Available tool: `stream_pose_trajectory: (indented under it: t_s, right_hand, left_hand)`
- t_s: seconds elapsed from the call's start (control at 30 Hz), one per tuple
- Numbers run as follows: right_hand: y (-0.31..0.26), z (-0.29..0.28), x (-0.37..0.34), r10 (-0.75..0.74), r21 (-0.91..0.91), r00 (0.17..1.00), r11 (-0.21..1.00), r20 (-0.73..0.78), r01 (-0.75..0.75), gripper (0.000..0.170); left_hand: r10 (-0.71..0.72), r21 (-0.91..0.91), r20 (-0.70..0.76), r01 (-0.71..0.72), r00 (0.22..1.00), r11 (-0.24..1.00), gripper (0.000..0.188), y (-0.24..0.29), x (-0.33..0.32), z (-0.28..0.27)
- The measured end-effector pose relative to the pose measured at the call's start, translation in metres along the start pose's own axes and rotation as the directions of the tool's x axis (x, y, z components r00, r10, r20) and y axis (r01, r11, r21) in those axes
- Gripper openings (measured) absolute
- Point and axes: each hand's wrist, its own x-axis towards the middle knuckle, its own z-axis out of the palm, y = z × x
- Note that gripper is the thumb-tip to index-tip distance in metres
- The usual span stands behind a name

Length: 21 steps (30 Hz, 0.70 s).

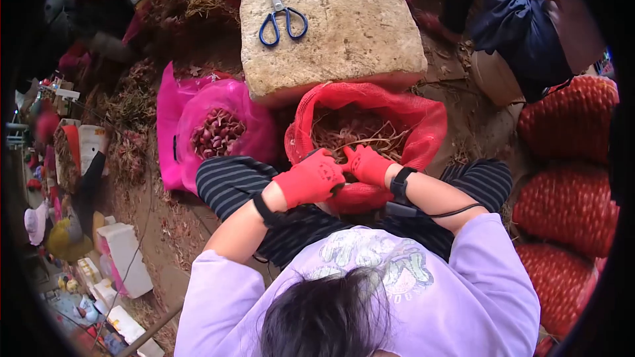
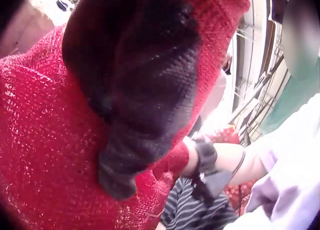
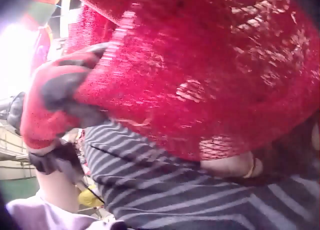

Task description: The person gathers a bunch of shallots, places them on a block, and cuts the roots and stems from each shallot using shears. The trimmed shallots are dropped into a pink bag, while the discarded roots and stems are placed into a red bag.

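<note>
A red mesh bag (image 1: 433, 119) stands open between the person's knees, with dry stems and dull reddish bulbs inside. Both hands wear red gloves with black-coated palms. At the near rim, the left hand (image 1: 309, 178) grips the mesh; the right wrist view shows that left glove (image 3: 50, 102) with its fingers curled over the bag's edge (image 3: 117, 55). Close beside it, the right hand (image 1: 368, 165) holds the same rim, its fingertips partly hidden by folds and stems. Black glove coating (image 2: 150, 80) fills the middle of the left wrist view against the red mesh (image 2: 45, 140).
Scissors (image 1: 289, 24) with blue handles lie on a worn foam block (image 1: 350, 20) beyond the bag. A pink bag (image 1: 248, 109) of shallots (image 1: 217, 133) stands at the left. Full red mesh sacks (image 1: 562, 205) are stacked at the right. Another person (image 1: 522, 26) sits at the far right.
</note>
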Motion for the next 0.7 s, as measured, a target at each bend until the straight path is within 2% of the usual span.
stream_pose_trajectory:
  t_s: [0.07,0.1,0.13,0.2,0.23,0.27,0.3,0.33,0.37,0.4,0.43,0.47,0.5,0.53,0.6,0.63,0.7]
  right_hand:
    - [0.030,0.053,0.026,-0.058,0.020,0.978,0.998,-0.198,0.063,0.049]
    - [0.034,0.030,0.032,0.029,0.076,1.000,0.997,0.001,-0.029,0.062]
    - [0.039,0.031,0.040,0.031,0.001,0.996,1.000,-0.079,-0.031,0.063]
    - [0.035,0.035,0.046,0.067,-0.039,0.988,0.997,-0.138,-0.073,0.061]
    - [0.031,0.039,0.045,0.082,-0.067,0.982,0.993,-0.170,-0.094,0.057]
    - [0.025,0.045,0.042,0.096,-0.097,0.975,0.988,-0.200,-0.117,0.053]
    - [0.017,0.015,0.021,0.086,-0.035,0.979,0.995,-0.183,-0.094,0.049]
    - [0.011,-0.015,0.006,0.119,0.033,0.992,0.993,-0.052,-0.117,0.051]
    - [0.013,-0.026,-0.008,0.097,0.140,0.988,0.987,-0.122,-0.079,0.051]
    - [0.021,-0.034,-0.022,0.083,0.242,0.977,0.970,-0.195,-0.035,0.052]
    - [0.033,-0.043,-0.038,0.132,0.285,0.924,0.958,-0.359,-0.026,0.055]
    - [0.042,-0.054,-0.053,0.188,0.329,0.841,0.944,-0.508,-0.012,0.058]
    - [0.044,-0.079,-0.072,0.372,0.270,0.755,0.926,-0.540,-0.263,0.059]
    - [0.047,-0.097,-0.087,0.521,0.215,0.624,0.839,-0.582,-0.501,0.060]
    - [0.077,-0.074,-0.102,0.593,0.214,0.424,0.720,-0.684,-0.660,0.059]
    - [0.085,-0.058,-0.107,0.631,0.250,0.428,0.706,-0.647,-0.662,0.055]
    - [0.103,-0.040,-0.116,0.692,0.317,0.427,0.676,-0.582,-0.665,0.047]
  left_hand:
    - [0.054,-0.017,-0.093,-0.056,0.994,0.998,0.030,0.002,-0.016,-0.004]
    - [0.018,-0.037,0.026,-0.017,0.999,0.999,0.031,0.008,-0.018,-0.024]
    - [0.024,-0.033,-0.022,-0.024,0.999,0.999,0.031,0.006,-0.026,-0.023]
    - [0.045,-0.012,-0.112,-0.046,0.993,0.999,0.030,0.009,-0.047,-0.024]
    - [-0.033,-0.008,0.088,0.034,0.996,0.999,0.029,0.014,-0.050,-0.035]
    - [-0.015,-0.102,-0.040,0.011,0.999,0.995,0.029,0.010,-0.062,-0.024]
    - [-0.089,-0.177,0.047,0.096,0.995,0.979,0.029,0.010,-0.061,-0.033]
    - [-0.160,-0.254,0.140,0.192,0.977,0.948,0.029,0.013,-0.060,-0.039]
    - [-0.278,-0.192,-0.005,0.272,0.960,0.943,0.028,0.014,-0.058,-0.041]
    - [-0.377,-0.137,-0.157,0.358,0.913,0.923,0.027,0.011,-0.052,-0.045]
    - [-0.418,-0.213,-0.374,0.362,0.828,0.908,0.024,0.006,-0.044,-0.047]
    - [-0.425,-0.058,-0.555,0.477,0.715,0.877,0.026,0.007,-0.036,-0.054]
    - [-0.429,0.051,-0.632,0.586,0.646,0.808,0.028,0.007,-0.031,-0.057]
    - [-0.412,0.144,-0.708,0.688,0.574,0.711,0.029,0.007,-0.027,-0.058]
    - [-0.693,0.039,-0.495,0.810,0.524,0.585,0.030,-0.004,-0.022,-0.053]
    - [-0.803,0.007,-0.364,0.864,0.471,0.504,0.031,-0.011,-0.021,-0.046]
    - [-0.804,-0.101,-0.330,0.829,0.494,0.550,0.032,-0.044,-0.027,-0.022]
